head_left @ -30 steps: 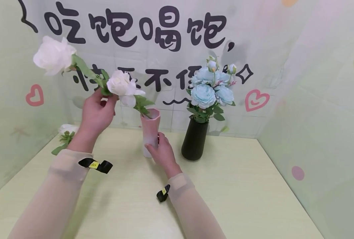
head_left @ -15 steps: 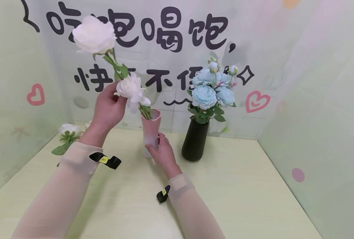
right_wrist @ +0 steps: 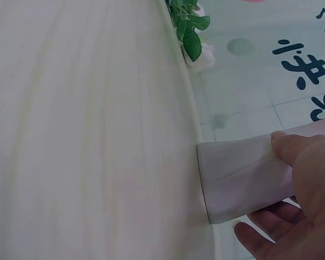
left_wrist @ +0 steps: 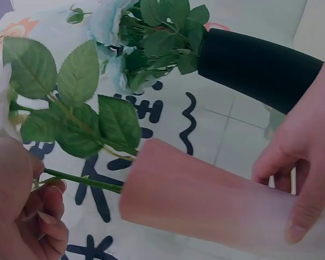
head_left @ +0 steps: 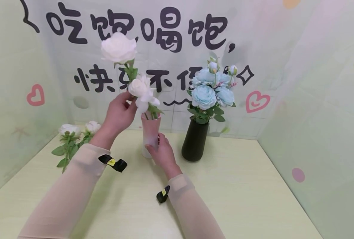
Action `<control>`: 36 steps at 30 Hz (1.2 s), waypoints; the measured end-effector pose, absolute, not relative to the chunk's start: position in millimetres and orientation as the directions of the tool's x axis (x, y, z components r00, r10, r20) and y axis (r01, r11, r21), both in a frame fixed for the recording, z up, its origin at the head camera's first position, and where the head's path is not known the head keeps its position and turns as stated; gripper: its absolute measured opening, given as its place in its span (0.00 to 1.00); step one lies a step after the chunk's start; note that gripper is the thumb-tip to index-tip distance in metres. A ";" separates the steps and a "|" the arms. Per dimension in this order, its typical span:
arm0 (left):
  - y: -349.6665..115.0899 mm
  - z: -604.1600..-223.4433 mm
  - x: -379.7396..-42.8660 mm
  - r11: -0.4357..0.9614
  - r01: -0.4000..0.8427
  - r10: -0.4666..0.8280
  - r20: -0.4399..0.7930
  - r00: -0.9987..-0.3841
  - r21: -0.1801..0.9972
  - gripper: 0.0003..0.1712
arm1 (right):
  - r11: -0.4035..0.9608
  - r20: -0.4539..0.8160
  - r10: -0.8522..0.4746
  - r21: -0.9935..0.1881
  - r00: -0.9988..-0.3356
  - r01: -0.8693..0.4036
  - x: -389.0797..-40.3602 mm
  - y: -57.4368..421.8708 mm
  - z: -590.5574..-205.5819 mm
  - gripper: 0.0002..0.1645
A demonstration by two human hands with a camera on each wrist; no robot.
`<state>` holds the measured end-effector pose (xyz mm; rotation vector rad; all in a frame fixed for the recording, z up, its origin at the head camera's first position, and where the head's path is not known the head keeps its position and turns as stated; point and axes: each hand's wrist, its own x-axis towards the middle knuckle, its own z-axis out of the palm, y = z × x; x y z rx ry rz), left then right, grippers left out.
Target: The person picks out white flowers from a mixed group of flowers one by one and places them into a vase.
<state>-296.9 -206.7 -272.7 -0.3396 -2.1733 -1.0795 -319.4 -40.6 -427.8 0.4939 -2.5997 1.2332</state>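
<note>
My left hand pinches the stem of a tall white rose, held upright above the pink-and-white vase. In the left wrist view its green stem runs into the vase's mouth. A lower white rose stands in the same vase, its head close to my left fingers. My right hand grips the vase low on its side, thumb in front. The right wrist view has the vase's base standing on the table. The stem ends inside the vase are hidden.
To the right, a black vase holds several light blue flowers. White roses with leaves lie at the table's left back edge, partly behind my left forearm. A printed cloth wall closes the back of the table.
My left hand has moved right towards the vase, and the tall rose has swung from leaning left to nearly upright. The lower rose has straightened too. My right hand stays on the vase.
</note>
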 end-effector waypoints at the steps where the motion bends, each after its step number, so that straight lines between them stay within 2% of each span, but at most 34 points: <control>1: -206.2 -276.0 -298.4 0.629 0.493 -0.048 0.663 -0.747 0.601 0.13 | 0.589 0.339 -0.205 -0.707 -0.918 -0.393 -319.4 -40.4 -427.7 0.40; 7: -204.4 -296.5 -309.0 0.680 0.512 0.046 0.666 -0.744 0.525 0.09 | 0.594 0.356 -0.214 -0.692 -0.910 -0.410 -319.2 -39.4 -426.8 0.39; 10: -204.1 -305.0 -311.6 0.700 0.494 0.062 0.645 -0.761 0.516 0.13 | 0.597 0.363 -0.217 -0.686 -0.906 -0.417 -318.9 -39.3 -426.1 0.39; 15: -201.8 -313.3 -312.9 0.716 0.419 0.046 0.561 -0.827 0.559 0.19 | 0.587 0.366 -0.222 -0.690 -0.904 -0.423 -319.2 -39.1 -425.5 0.39; 19: -200.3 -315.6 -312.8 0.726 0.394 0.046 0.531 -0.846 0.564 0.23 | 0.586 0.360 -0.218 -0.695 -0.907 -0.417 -320.1 -39.3 -426.4 0.39; 25: -202.3 -317.4 -310.3 0.673 0.427 -0.012 0.586 -0.810 0.604 0.24 | 0.594 0.339 -0.218 -0.698 -0.915 -0.400 -321.0 -39.8 -427.0 0.40; 31: -209.5 -321.8 -308.9 0.606 0.500 -0.008 0.634 -0.774 0.618 0.25 | 0.591 0.333 -0.210 -0.706 -0.919 -0.391 -320.0 -39.1 -426.2 0.40; 36: -220.9 -329.7 -304.2 0.573 0.515 -0.028 0.643 -0.766 0.638 0.22 | 0.588 0.342 -0.212 -0.704 -0.915 -0.399 -319.8 -39.0 -425.9 0.40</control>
